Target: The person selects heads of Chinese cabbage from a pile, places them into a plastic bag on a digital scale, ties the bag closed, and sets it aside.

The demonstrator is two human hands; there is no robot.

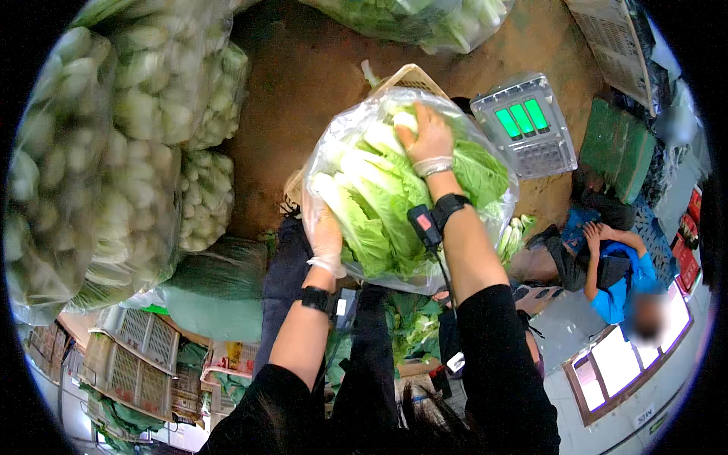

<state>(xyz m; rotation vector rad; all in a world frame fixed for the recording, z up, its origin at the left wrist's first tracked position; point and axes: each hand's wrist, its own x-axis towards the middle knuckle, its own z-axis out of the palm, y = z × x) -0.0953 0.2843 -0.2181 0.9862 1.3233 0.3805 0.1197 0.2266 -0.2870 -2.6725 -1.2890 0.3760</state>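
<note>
A clear plastic bag [315, 163] lines a tan crate [409, 74] in front of me, its mouth spread wide. Heads of leafy greens [379, 201], like lettuce, fill it, with pale stem ends and frilled green leaves. My right hand [431, 140], in a thin clear glove, closes round the pale base of one head at the far side of the bag. My left hand [326, 236], gloved too, lies along the left inner side of the bag against the greens. Its fingers look stretched out, partly hidden by bag and leaves.
Right of the crate stands a scale display [527, 125] with lit green panels. Tall clear bags of greens [144, 182] are stacked at left; another bag [432, 23] lies at the far side. Loose greens [516, 235] lie by the crate. A person in blue [622, 265] sits at right.
</note>
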